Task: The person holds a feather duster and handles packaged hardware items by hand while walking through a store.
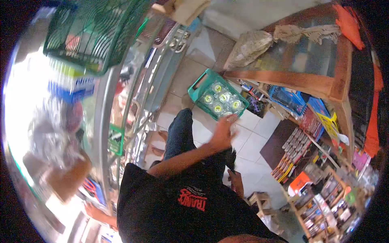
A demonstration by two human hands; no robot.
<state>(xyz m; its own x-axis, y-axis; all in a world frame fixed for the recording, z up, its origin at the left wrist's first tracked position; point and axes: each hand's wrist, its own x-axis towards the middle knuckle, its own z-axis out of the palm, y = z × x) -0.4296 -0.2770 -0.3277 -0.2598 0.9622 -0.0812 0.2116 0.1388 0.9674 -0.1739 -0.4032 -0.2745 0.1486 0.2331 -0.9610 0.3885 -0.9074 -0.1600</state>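
My left hand (222, 133) reaches across my body, just short of a green plastic crate (198, 94) on the tiled floor. Its fingers are blurred but look spread, with nothing plainly held. Inside the crate stand several clear plastic containers (223, 97) with yellow-green labels. To the right of my torso, my right hand (236, 181) is closed round the lower end of a dark, tufted thing like a feather duster (231, 158). At the lower left another hand (95, 212) shows beside the shelving; whose it is I cannot tell.
Metal-framed shelving (106, 105) with a dark green basket (93, 36) and plastic-wrapped goods lines the left. A wooden glass-fronted cabinet (338, 87) stands at the right. Stacked small boxes (295, 148) and a wooden rack of goods (324, 206) fill the lower right.
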